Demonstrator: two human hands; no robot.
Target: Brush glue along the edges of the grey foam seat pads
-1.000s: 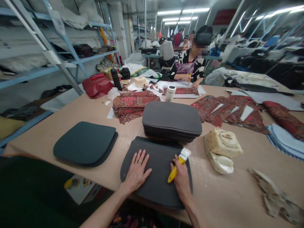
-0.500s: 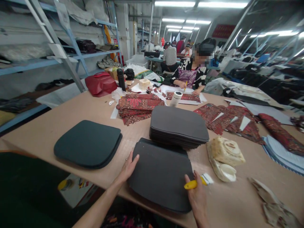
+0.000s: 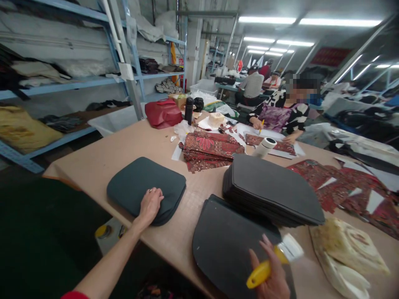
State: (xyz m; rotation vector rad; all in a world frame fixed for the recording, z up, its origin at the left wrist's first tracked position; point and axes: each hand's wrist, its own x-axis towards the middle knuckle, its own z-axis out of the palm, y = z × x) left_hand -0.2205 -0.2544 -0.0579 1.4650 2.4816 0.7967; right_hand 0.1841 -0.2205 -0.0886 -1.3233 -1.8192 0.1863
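My left hand (image 3: 151, 205) rests on the small stack of dark green rounded panels (image 3: 134, 176), fingers curled and pressed together on the top panel, whose surface dips beside them. My right hand (image 3: 271, 270) grips a paintbrush (image 3: 264, 272) with a yellow handle and pale bristles. That hand hovers over or touches the dark grey rounded panels (image 3: 224, 245) at the table's front edge; I cannot tell which. Behind them stands a taller stack of dark grey panels (image 3: 274, 182). To the right is a cream, glue-crusted container (image 3: 349, 245).
Red patterned pieces (image 3: 212, 149) lie farther back on the brown-topped table (image 3: 84, 166), near a white bottle (image 3: 264, 146), a black flask (image 3: 188, 110) and a red bag (image 3: 163, 113). Across the table a co-worker (image 3: 280, 112) holds something yellow. Shelves (image 3: 62, 85) stand at the left.
My left hand has gone from the grey panel's left edge to the dark green stack. My right hand still holds the paintbrush, now turned and higher over the grey panel. The view has swung left.
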